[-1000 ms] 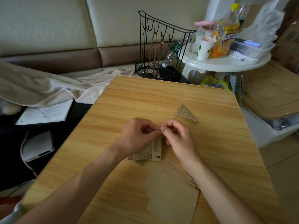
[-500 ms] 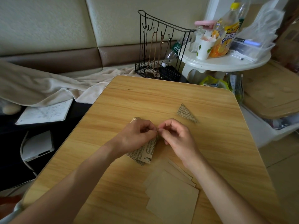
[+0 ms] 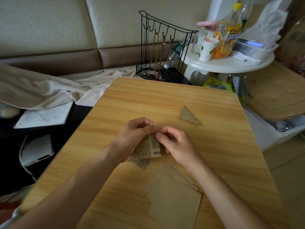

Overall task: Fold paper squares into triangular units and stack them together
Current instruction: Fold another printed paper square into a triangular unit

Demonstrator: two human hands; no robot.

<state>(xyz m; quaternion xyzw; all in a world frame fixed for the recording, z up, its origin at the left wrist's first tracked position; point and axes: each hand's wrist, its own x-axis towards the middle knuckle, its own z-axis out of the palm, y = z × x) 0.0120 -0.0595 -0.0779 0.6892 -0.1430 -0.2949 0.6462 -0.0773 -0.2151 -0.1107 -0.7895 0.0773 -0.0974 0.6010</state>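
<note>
From the head view, the left hand point(image 3: 137, 134) and right hand point(image 3: 177, 144) pinch one newsprint-patterned paper piece point(image 3: 146, 150) above the light wooden table point(image 3: 214, 154). One folded newsprint triangle point(image 3: 188, 115) lies apart; several plain tan paper squares point(image 3: 175, 195) overlap nearby.

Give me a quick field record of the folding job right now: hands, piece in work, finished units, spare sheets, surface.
left hand: pinches the top of the newsprint paper
right hand: pinches the same top corner
newsprint paper: partly folded, held at its top, lower part near the wooden table
finished triangular unit: one, lying alone on the table beyond the right hand
plain paper squares: fanned pile on the table near the right forearm
wooden table: carries all the paper
stacking: not yet begun
</note>
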